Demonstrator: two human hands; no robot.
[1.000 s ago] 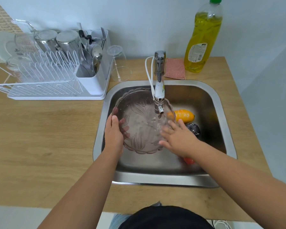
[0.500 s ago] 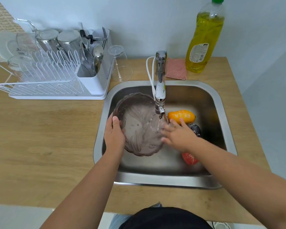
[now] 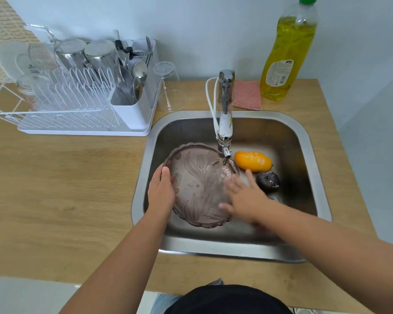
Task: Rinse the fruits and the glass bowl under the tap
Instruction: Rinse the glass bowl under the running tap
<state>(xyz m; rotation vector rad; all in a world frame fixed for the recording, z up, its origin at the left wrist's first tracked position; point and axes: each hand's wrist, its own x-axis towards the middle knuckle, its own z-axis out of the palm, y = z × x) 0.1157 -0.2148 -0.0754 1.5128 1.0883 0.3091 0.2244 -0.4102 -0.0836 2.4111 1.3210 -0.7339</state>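
Your left hand [image 3: 161,193] grips the bowl [image 3: 199,184] by its left rim, tilting it in the sink [image 3: 313,177] so the tap [image 3: 224,123] stream hits the inside. Your right hand [image 3: 243,198], fingers spread flat, rubs the wet inner face. The orange fruit [image 3: 252,161] and dark fruit [image 3: 267,181] wait beside it, right of the stream.

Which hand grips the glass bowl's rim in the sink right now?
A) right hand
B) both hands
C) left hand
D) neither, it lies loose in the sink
C: the left hand curls over the rim of the glass bowl, thumb on the inside, while the right hand lies open with spread fingers against the bowl's inner face under the running tap.
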